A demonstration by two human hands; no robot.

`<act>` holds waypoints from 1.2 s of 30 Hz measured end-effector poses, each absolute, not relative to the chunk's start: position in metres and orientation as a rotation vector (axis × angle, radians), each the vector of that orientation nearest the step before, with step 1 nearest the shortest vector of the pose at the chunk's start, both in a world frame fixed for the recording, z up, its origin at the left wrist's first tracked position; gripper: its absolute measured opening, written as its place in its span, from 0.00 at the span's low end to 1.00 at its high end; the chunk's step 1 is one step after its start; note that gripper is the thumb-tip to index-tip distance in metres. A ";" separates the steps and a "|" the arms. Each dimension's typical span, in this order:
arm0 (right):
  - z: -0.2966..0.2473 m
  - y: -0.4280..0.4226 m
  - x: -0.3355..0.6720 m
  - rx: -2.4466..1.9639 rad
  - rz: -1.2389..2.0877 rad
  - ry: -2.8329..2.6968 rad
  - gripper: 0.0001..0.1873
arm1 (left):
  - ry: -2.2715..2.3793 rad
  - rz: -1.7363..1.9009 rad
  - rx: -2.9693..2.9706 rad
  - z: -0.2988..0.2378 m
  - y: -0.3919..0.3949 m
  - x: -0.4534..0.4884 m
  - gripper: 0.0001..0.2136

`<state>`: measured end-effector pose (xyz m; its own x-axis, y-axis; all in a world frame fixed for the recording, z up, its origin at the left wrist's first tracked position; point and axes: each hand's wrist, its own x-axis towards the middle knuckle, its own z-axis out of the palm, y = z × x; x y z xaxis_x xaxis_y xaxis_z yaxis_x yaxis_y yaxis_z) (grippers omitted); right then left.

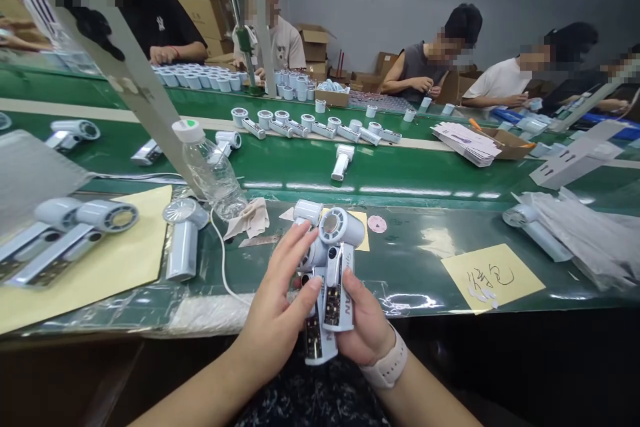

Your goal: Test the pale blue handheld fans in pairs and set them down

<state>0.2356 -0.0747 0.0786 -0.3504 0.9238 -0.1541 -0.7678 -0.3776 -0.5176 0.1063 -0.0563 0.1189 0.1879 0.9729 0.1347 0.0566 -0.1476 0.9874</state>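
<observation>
Two light-blue handheld fans [338, 280] are bunched together between my hands, with round grilled heads up and handles pointing down toward me. My right hand [367, 323] wraps the handles from the right, thumb along the front one's side. From the left, my left hand [280, 293] presses against the rear fan, its fingers long and its thumb near the handle; that fan is partly hidden. Dark panels with small gold parts show on the handles. Just behind my left fingertips another fan head [307, 211] rests on the bench.
More fans [75, 233] lie on yellow paper at left, beside a single standing fan [184, 240]. A clear bottle [207, 167] and slanted metal post [135, 93] rise behind. A handwritten yellow sheet [493, 278] and plastic bags [585, 233] lie right. Co-workers sit across the green belt [290, 167].
</observation>
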 end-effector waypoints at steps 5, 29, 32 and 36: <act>0.091 -0.082 0.239 -0.379 1.987 -0.424 0.25 | 1.116 1.167 2.277 0.118 -0.062 0.103 0.27; 0.094 -0.094 0.244 -0.430 1.849 -0.666 0.22 | 0.884 1.418 2.704 0.124 -0.066 0.097 0.17; 0.092 -0.094 0.244 -0.399 1.857 -0.619 0.20 | 0.856 1.409 2.688 0.121 -0.065 0.097 0.17; 0.094 -0.093 0.245 -0.390 1.846 -0.583 0.17 | 0.753 1.376 2.681 0.119 -0.065 0.097 0.18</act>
